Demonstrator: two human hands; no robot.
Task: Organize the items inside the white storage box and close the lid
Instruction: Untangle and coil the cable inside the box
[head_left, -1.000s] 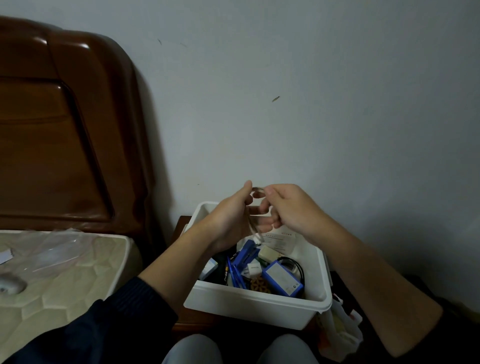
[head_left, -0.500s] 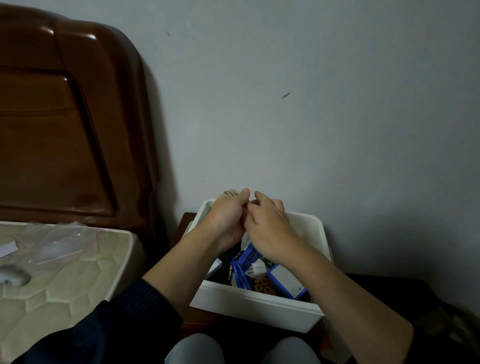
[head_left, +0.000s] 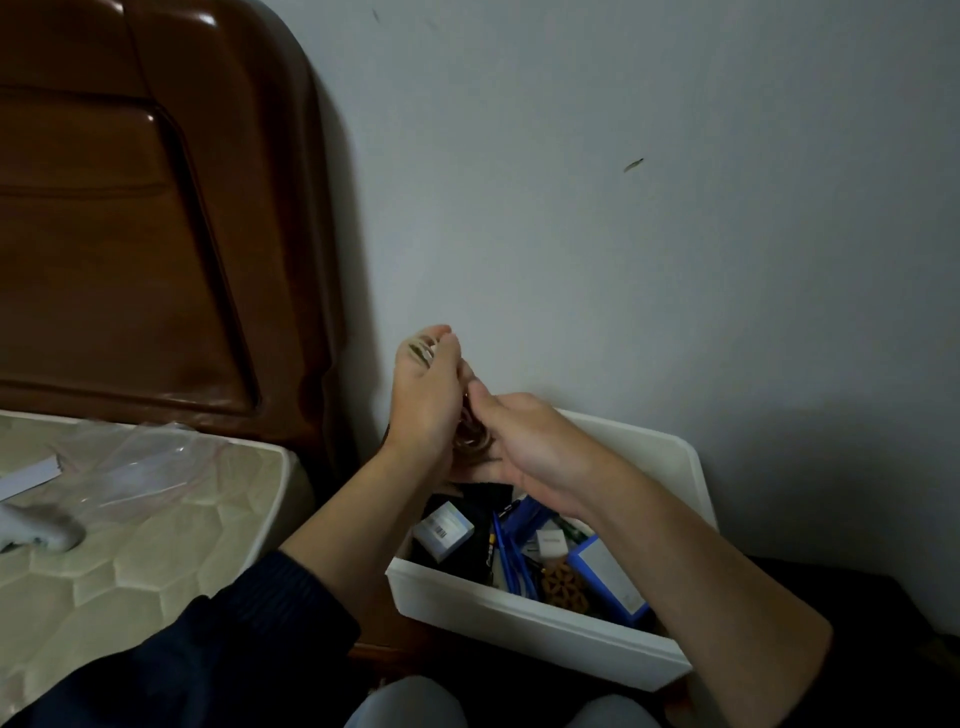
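The white storage box (head_left: 524, 623) stands open on a low wooden stand below me. Inside lie a small white-and-blue carton (head_left: 444, 529), blue pens (head_left: 511, 561), a white charger cube (head_left: 550, 544), a blue box (head_left: 608, 579) and a brown patterned piece (head_left: 563, 587). My left hand (head_left: 423, 405) is raised over the box's far left corner with a pale coiled cable (head_left: 422, 349) looped around its fingertips. My right hand (head_left: 524, 441) meets it and pinches more of the cable (head_left: 474, 439) between the two palms. No lid is in view.
A mattress (head_left: 135, 545) with a clear plastic bag (head_left: 130, 467) and a white object (head_left: 36, 530) lies at the left, under a dark wooden headboard (head_left: 130, 234). A grey wall (head_left: 623, 234) rises right behind the box. My knees (head_left: 410, 701) are at the bottom edge.
Both hands have shifted left and up over the box's far left corner. More of the pale cable is wound around my left fingers. The camera has tilted, so the box sits further right.
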